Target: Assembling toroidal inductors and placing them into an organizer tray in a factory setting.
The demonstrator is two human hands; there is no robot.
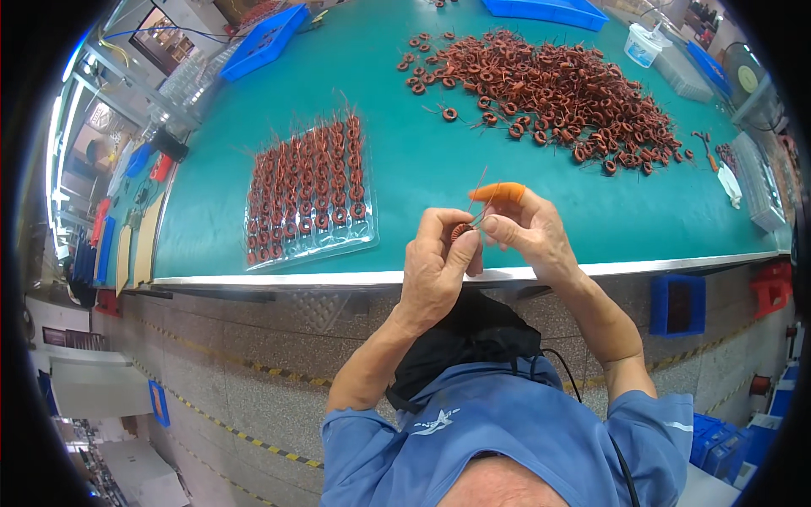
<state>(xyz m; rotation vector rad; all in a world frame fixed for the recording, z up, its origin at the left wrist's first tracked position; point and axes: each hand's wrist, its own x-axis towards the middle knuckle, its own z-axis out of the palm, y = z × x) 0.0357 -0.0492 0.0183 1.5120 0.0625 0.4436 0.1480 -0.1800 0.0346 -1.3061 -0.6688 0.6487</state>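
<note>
My left hand (pixel 435 270) pinches a small ring-shaped coil (pixel 459 231) wound with copper-coloured wire, just above the table's front edge. Thin wire leads stick up from the coil. Close beside it, my right hand (pixel 534 237) has thumb and fingers at one of these leads and looks closed on it. An orange finger cover (pixel 498 193) sits on the right index finger, which reaches out over the leads. To the left of my hands, a clear plastic tray (pixel 325 253) holds rows of similar coils, their leads pointing up.
A large heap of loose coils (pixel 557 89) spreads over the green table (pixel 397 160) at the far right. Blue trays (pixel 263 44) lie at the back. Further right are a white tub (pixel 644 46), a red-handled hand tool (pixel 706 150) and stacked clear trays (pixel 753 186).
</note>
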